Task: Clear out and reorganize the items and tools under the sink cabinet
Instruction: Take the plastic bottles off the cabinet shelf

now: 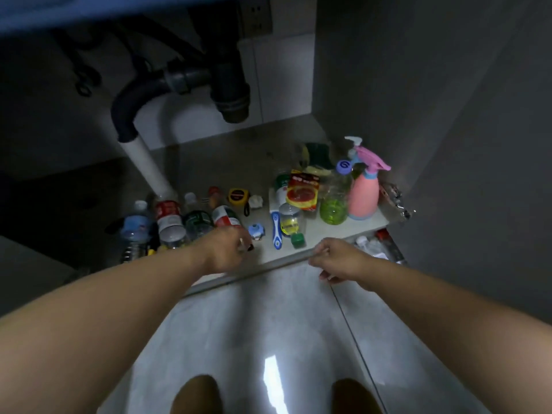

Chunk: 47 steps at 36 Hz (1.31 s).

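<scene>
Left hand (pixel 227 249) is pinching a small dark item (pixel 250 248) (unidentifiable), right hand (pixel 337 258) is hovering loosely curled, empty; bottle (pixel 226 217) alongside is looking light, slick: grip mid-body.

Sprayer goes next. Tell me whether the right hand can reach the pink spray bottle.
Probably yes: the right hand is at the cabinet edge, bare shelf lies between it and the pink spray bottle, and the purple-capped bottle stands beside, not in front.
</scene>
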Each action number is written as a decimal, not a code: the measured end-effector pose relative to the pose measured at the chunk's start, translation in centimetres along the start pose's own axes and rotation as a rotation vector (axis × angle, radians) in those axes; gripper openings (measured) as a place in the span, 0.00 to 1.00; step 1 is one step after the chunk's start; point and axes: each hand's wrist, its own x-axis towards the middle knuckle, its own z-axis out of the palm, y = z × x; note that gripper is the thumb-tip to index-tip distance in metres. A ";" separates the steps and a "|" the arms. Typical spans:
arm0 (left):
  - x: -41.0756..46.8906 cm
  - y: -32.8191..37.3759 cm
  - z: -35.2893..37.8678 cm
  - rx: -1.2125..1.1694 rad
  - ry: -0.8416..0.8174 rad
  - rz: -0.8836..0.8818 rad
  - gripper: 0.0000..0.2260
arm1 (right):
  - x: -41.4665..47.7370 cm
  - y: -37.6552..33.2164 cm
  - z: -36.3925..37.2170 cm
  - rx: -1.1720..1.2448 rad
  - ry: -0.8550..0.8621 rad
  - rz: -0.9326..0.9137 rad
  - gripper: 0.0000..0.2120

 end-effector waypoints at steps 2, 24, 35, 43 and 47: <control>1.0 -1.8 0.4 -0.126 0.065 -0.053 0.14 | 1.5 -1.1 0.5 -0.004 0.076 0.030 0.14; 9.1 -5.0 6.2 -0.353 0.230 -0.301 0.26 | 8.3 -3.5 7.9 0.487 0.268 0.002 0.11; 6.0 -3.8 7.5 -0.530 0.366 -0.243 0.21 | 2.3 -1.3 4.7 0.661 0.024 -0.084 0.08; 3.1 -2.1 7.1 -0.496 0.492 0.041 0.22 | -2.8 8.5 1.4 0.825 -0.123 0.070 0.14; 1.2 0.4 8.2 -0.375 0.447 0.230 0.25 | -6.4 15.3 1.3 1.018 -0.086 0.207 0.18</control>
